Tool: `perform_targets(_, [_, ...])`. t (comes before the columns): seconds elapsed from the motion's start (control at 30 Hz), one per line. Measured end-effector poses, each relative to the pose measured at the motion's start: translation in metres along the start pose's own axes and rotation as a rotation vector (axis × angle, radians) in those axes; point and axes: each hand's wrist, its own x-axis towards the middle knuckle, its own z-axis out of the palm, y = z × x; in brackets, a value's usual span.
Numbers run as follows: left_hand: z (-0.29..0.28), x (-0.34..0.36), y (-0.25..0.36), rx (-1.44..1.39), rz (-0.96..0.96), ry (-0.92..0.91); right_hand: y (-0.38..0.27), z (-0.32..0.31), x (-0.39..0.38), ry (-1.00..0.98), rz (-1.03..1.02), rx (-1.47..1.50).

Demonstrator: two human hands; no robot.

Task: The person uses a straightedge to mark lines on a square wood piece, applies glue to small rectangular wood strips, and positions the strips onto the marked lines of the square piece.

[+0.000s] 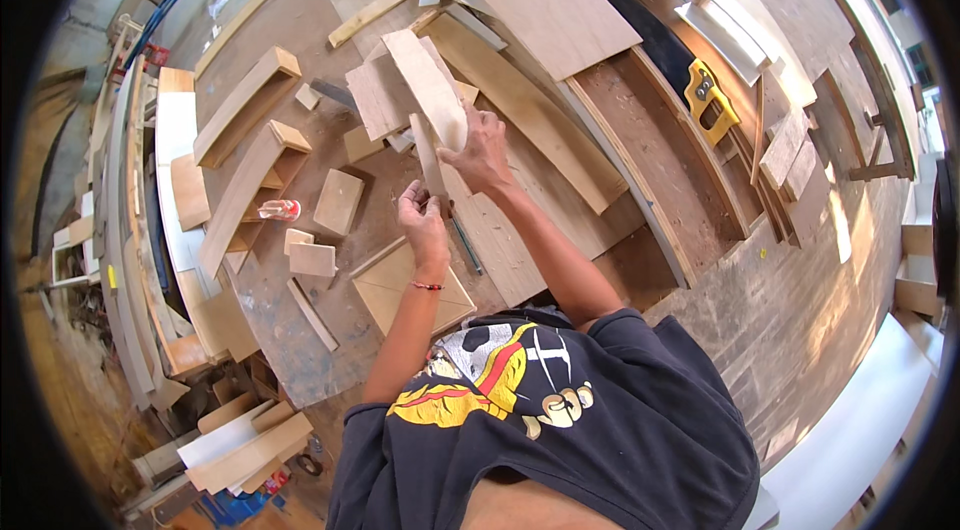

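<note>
**Two hands on pale, rounded wood**

The right hand [482, 152] grips the near end of a long pale wooden piece [425, 80], smooth-faced and rounded at that end. Just beside it, on its near side, the left hand [422, 220] pinches a thin wooden strip [427, 155] by the lower end.

Left of the pale piece, well apart, a small bottle [280, 210] in red and white lies on its side, any lettering too small to read. Nearer the bottle than the pale piece is a chunky rectangular block [340, 202]. Toward the person from the pale piece, a flat square board [415, 295] bears thin diagonal lines on the dusty brown desk [270, 320].

Right of the pale piece are a broad plywood sheet [545, 5] with fine grain and, beyond that, a handsaw [655, 35] with a dark blade and yellow-and-black handle. The person's dark shirt [640, 410] carries a printed yellow, red and white graphic.
</note>
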Motion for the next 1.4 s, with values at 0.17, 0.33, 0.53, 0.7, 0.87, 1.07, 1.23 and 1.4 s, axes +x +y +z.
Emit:
perform_targets(0.17, [0.013,-0.002,-0.009,-0.082,0.021,-0.029,0.049,-0.02,0.026,0.282,0.01,-0.437])
perform_targets(0.33, [0.015,0.0,-0.014,-0.079,0.039,0.009,0.048,-0.044,0.03,0.051,0.306,-0.512])
perform_targets(0.53, [0.019,-0.018,0.015,-0.171,0.024,-0.017,0.047,-0.018,0.007,0.257,0.078,-0.645])
perform_targets(0.7, [0.017,-0.015,0.005,-0.045,0.048,0.046,0.015,-0.002,-0.015,0.35,-0.089,-0.665])
perform_targets(0.87, [0.02,-0.016,0.013,0.066,0.059,0.039,-0.005,0.001,-0.025,0.187,-0.093,-0.553])
perform_targets(1.07, [0.021,-0.015,0.021,0.038,0.053,0.018,-0.003,0.007,-0.026,0.187,-0.088,-0.421])
perform_targets(1.23, [0.021,-0.012,0.018,0.022,0.082,0.017,0.002,-0.002,-0.017,0.095,-0.025,-0.135])
perform_targets(1.4, [0.02,-0.01,0.019,-0.067,0.063,-0.003,0.058,0.0,0.045,0.277,-0.124,-0.18])
